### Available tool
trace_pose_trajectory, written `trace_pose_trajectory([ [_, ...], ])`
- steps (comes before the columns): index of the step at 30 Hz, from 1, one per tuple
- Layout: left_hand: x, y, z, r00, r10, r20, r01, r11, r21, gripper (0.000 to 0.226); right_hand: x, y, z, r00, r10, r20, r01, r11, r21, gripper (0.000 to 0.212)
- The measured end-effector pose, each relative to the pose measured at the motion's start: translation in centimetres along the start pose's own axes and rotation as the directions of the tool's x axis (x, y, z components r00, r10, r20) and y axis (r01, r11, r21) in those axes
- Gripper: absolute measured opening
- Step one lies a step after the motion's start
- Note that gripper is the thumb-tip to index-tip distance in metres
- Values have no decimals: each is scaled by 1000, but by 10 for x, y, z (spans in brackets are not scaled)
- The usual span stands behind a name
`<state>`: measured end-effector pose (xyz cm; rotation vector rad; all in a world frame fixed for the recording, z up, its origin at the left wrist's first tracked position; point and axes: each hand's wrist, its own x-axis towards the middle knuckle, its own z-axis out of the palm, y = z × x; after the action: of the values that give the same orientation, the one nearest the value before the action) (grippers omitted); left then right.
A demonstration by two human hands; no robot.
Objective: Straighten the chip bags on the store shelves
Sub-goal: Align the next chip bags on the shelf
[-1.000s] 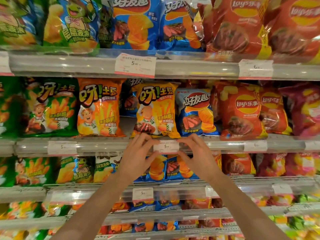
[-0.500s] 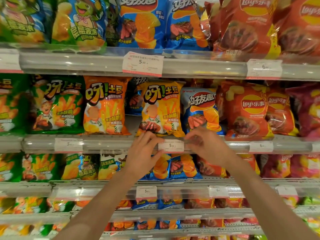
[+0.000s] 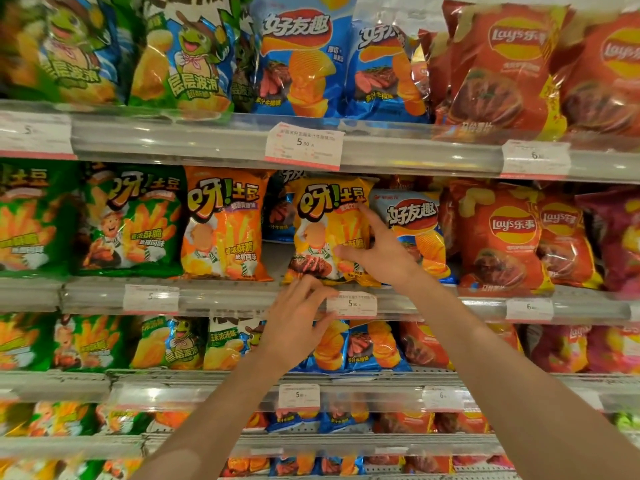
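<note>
The right hand (image 3: 379, 252) lies spread and relaxed against the front of the yellow chip bag (image 3: 330, 230), which stands on the middle shelf (image 3: 221, 299), forefinger pointing up at its lettering. The left hand (image 3: 298, 322) rests below with loose fingers at the shelf's front rail, touching the left edge of a price tag (image 3: 351, 304). An orange bag (image 3: 225, 225) stands just left of the yellow one, a blue bag (image 3: 419, 223) crowds its right edge, and another blue bag sits half hidden behind.
</note>
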<state>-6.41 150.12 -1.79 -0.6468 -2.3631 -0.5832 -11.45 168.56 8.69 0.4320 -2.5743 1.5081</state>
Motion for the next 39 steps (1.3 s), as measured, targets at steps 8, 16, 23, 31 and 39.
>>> trace_pose_trajectory([
  [8, 1, -2, 1, 1000, 7, 9, -7, 1000, -18, 34, 9, 2, 9, 995, -67, -69, 73, 994, 86, 102],
  [16, 2, -2, 0, 1000, 9, 9, -9, 1000, -30, 35, 13, 16, 20, 998, 2, -57, 6, 991, 133, 107],
  [23, 2, -3, 1, 1000, -8, 13, 8, 1000, -28, 34, 7, 9, 21, 1000, -20, -18, 21, 999, 39, 97],
  [31, -3, 3, 2, 1000, -17, -1, 17, 1000, 7, 34, -27, 4, -4, 982, -136, -133, 111, 977, -181, 73],
  [39, 5, 21, 8, 999, 32, -10, -31, 997, 74, 36, -62, 42, -62, 896, -95, -433, -78, 928, -364, 57],
])
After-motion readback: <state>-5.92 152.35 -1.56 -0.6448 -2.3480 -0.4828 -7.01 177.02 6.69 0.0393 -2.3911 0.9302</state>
